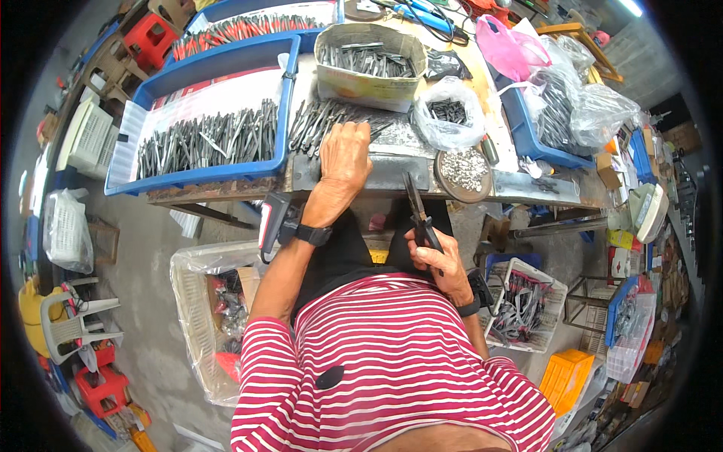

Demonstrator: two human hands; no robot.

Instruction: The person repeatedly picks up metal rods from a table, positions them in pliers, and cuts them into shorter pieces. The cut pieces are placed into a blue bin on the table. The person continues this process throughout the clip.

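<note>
We are holding our left hand [346,157] at the pile of dark strips [310,125], its fingers curling out of sight, so we cannot tell whether it is grasping any. Our right hand [440,262] is gripping pliers [419,215]; a blue tray [203,176] is standing left of our left hand.

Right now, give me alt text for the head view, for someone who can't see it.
A person's right hand grips needle-nose pliers while the left hand is at loose slender dark pieces on a workbench. A cardboard box and a blue tray hold similar pieces.
</note>
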